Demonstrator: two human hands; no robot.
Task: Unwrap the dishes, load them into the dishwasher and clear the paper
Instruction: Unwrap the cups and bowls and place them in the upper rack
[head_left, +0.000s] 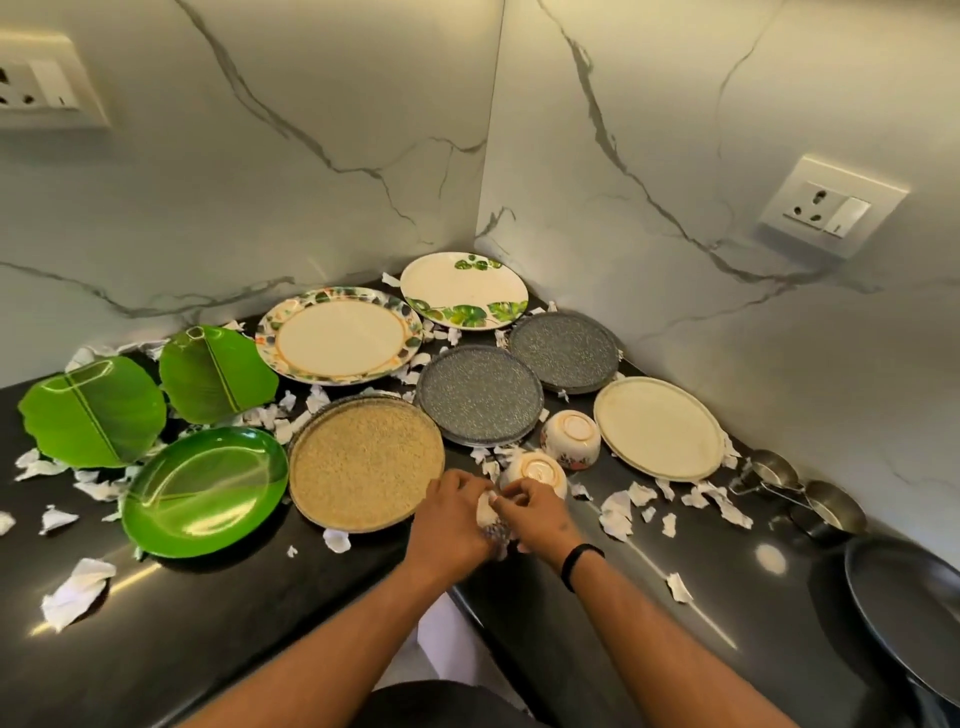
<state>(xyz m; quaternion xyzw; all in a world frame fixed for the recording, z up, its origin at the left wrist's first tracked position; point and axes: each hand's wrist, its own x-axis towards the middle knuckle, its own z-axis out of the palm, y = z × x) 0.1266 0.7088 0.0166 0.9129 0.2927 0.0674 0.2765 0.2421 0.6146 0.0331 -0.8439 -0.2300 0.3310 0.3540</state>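
Left hand (451, 514) and right hand (535, 512) pinch paper-wrapped dish (491, 519), fingers curled; orientation indiscernible. Upturned bowl (535, 470) at 12 o'clock, base up.

We see a black counter (208, 649) under white walls (311, 156) veined in grey. Toward its left edge lie two leaf-shaped green plates (93, 410) (218, 374) and a plain glossy green plate (208, 491). Beside that sits a speckled tan plate (366, 462). Nearer the back corner are a cream plate (340, 338) with a leafy multicoloured rim, a white plate (464, 291) painted with green leaves, and two grey speckled plates (480, 395) (566, 351). By the right wall lies a plain cream plate (658, 427). Two upturned cream bowls (570, 436) (537, 470) show floral sides. White paper scraps (78, 590) lie all over.
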